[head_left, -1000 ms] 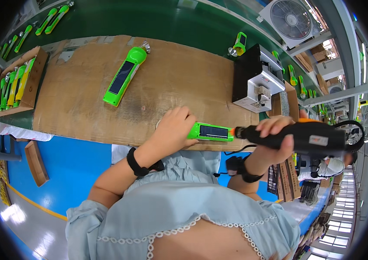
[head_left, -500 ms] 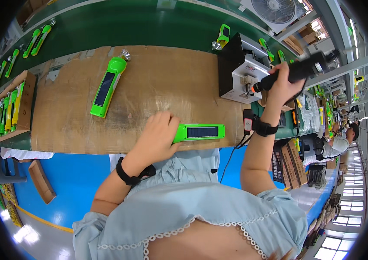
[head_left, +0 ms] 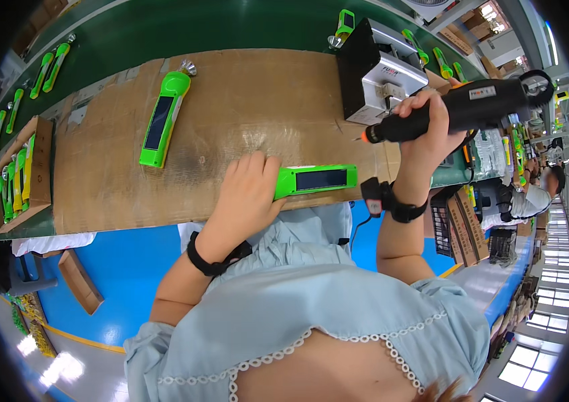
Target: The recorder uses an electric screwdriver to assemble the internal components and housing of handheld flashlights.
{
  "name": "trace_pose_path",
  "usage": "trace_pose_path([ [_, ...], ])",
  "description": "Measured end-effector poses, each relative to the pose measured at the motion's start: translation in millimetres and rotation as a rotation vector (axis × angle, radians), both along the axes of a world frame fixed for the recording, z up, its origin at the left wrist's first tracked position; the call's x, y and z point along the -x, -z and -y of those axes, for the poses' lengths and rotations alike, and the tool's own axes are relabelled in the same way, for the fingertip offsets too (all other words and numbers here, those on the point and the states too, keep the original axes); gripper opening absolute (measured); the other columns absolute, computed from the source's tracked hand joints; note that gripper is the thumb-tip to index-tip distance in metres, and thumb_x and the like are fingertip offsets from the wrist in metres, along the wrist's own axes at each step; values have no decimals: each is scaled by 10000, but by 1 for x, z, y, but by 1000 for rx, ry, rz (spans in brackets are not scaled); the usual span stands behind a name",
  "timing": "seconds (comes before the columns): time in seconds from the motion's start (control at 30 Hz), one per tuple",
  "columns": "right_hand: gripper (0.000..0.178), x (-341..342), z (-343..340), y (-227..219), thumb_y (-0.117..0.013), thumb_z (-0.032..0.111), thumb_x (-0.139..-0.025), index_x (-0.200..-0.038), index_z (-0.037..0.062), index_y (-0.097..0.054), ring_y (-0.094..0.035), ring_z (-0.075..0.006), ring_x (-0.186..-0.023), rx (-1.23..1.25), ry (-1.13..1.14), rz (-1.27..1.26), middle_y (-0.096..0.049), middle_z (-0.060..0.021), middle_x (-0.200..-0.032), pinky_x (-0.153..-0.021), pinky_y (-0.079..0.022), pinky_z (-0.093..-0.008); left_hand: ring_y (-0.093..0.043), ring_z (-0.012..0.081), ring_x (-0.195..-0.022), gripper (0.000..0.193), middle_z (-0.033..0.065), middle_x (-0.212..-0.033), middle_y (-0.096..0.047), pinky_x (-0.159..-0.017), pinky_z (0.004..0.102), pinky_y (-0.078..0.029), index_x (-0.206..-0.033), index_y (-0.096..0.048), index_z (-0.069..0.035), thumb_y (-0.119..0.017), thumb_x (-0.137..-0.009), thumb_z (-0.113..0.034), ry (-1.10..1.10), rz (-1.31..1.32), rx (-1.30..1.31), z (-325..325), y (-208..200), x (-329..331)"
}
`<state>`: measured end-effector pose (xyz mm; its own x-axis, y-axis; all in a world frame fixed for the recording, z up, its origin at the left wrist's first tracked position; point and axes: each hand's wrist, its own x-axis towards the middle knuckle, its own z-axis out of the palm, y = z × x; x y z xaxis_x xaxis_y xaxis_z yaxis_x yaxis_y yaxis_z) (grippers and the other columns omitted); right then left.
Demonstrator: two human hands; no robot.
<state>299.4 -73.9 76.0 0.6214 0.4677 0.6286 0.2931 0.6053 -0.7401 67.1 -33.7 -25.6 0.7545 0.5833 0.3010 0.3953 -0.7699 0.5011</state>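
My left hand [head_left: 249,194] is closed round one end of a green flashlight [head_left: 321,179] with a dark solar panel, which lies crosswise at the near edge of the cardboard sheet. Its gripped end is hidden under my fingers. My right hand [head_left: 432,127] grips a black electric screwdriver [head_left: 478,107] held above the bench, its orange-collared tip pointing left. That tip is apart from the flashlight. Farther left, a second green flashlight [head_left: 161,120] lies on the cardboard, its silver reflector [head_left: 188,68] showing loose at the far end.
A silver and black screw feeder box [head_left: 381,70] stands beyond my right hand. At the left edge, a cardboard box [head_left: 42,171] holds several green and yellow flashlights. More flashlights lie along the green bench [head_left: 244,27]. Another person [head_left: 532,197] sits at the far right.
My right hand has drawn the screwdriver's tip away from the screw feeder, leftward and nearer to the held flashlight. My left hand keeps its hold. The whole view has shifted slightly.
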Motion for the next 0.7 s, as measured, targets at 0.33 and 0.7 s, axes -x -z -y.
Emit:
trace_pose_path([
  [0.33,263,77,11,16,-482,141,-889,-1081,-19,-399,-547,-194,-638,171,-431,77,-501,-103,-792,-634,-500,-363,-506,342,-909,470,150,-939,-514,-756,414,-399,-1037,-486,-34,-720,-648,-156,16,18,-4,-5,0,-1],
  [0.7,101,81,0,18,-540,36,-866,-839,-32,-471,-566,-183,-620,228,-445,124,-520,-100,-744,-575,-498,-308,-512,313,-865,455,130,-897,-498,-721,401,-412,-977,-503,-29,-734,-610,-164,7,59,-46,-6,4,-4],
])
